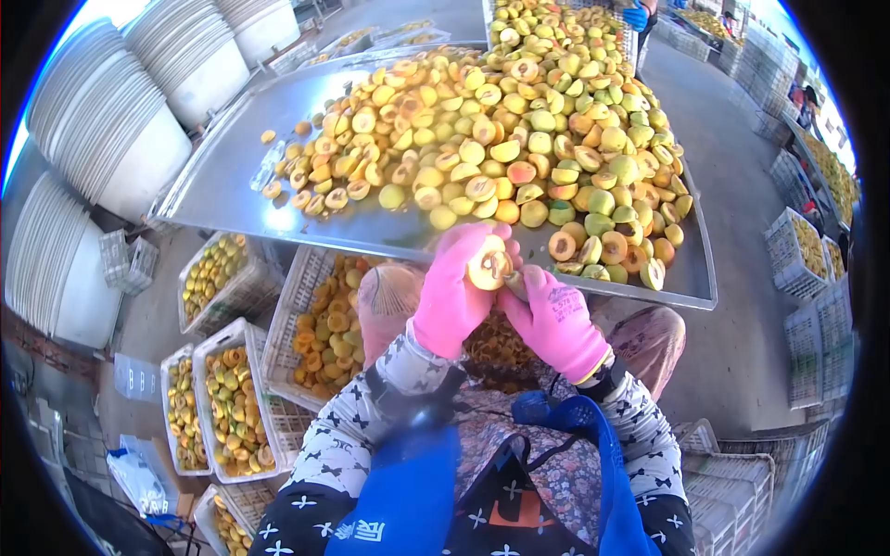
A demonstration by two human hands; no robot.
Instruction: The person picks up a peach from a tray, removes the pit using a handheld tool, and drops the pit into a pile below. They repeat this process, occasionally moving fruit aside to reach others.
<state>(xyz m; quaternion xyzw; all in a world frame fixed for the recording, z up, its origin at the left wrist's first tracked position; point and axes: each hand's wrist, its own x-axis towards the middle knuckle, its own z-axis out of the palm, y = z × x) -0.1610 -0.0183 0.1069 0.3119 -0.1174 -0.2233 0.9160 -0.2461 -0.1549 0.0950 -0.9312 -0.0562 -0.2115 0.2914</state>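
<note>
My left hand (454, 289), in a pink glove, is closed around a yellow peach half (488, 263) with its cut face and brown centre turned up. Close beside it, my right hand (559, 326), also in a pink glove, has its fingers pressed together at the fruit's edge. A small dark object shows between its fingertips, too small to name. Both hands are above my lap, at the near edge of a metal table (352, 236). On that table lies a big heap of halved peaches (547, 139), yellow to green, several with brown centres showing.
Left of my knees stand plastic crates of peach halves (236, 408), the nearest crate (278, 357) touching my leg area. Stacked crates (732, 491) are at lower right. Tall white stacks (102, 111) line the left. A blue-gloved person's hand (636, 17) is at the far end.
</note>
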